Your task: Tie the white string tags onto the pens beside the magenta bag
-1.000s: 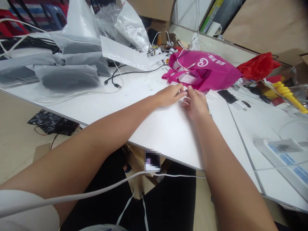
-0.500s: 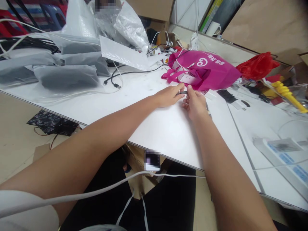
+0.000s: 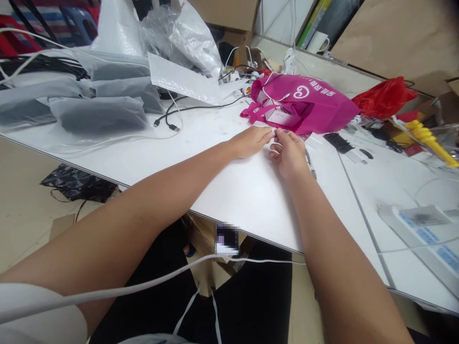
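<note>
My left hand rests low over the white table, its fingers together and pointing at my other hand. Its fingertips close on something too hidden to make out. Just beside them, my right hand pinches a small dark thing between thumb and forefinger, with the other fingers curled loosely. Most of that thing is covered by fingers, so its kind does not show. Behind both hands lies a magenta bag on its side, a white box showing in its opening.
Grey plastic packages lie at the left, near a black cable with USB plugs. A red plastic bag and a yellow tool-like object are at the right. A white cord crosses above my lap.
The slim dark thing that showed between my hands is now mostly hidden by fingers. My left fingers have straightened and lowered slightly; my right hand has shifted only a little.
</note>
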### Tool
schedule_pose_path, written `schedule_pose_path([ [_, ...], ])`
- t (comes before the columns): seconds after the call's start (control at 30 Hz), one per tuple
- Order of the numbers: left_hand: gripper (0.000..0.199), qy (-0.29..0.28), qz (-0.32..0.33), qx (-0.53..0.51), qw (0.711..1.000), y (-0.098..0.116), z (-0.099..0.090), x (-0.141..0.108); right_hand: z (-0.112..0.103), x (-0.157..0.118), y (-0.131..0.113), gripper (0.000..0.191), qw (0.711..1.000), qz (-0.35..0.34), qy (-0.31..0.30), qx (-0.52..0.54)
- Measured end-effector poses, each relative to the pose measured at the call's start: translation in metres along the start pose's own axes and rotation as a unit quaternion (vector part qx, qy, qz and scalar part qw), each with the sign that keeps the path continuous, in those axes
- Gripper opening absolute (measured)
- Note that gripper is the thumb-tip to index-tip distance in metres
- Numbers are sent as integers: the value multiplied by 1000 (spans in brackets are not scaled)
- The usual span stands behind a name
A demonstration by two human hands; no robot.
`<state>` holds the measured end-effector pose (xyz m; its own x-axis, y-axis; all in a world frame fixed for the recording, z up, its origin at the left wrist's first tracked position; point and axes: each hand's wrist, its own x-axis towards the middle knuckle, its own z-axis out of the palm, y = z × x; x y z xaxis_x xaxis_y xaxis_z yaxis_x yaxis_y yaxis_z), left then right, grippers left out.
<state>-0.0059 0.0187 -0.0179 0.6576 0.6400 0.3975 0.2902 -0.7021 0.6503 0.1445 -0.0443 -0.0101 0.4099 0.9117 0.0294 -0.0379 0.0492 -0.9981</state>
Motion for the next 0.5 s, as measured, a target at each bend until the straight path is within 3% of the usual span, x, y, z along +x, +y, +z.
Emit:
schedule_pose_path([
  [0.13, 19, 3, -8, -7, 1000, 2, -1, -2, -1, 1, 2, 56, 1000, 5, 5, 3],
  [0.5, 26, -18, 14, -12, 1000, 3, 0, 0, 0, -1, -1, 61, 1000, 7, 6, 1],
])
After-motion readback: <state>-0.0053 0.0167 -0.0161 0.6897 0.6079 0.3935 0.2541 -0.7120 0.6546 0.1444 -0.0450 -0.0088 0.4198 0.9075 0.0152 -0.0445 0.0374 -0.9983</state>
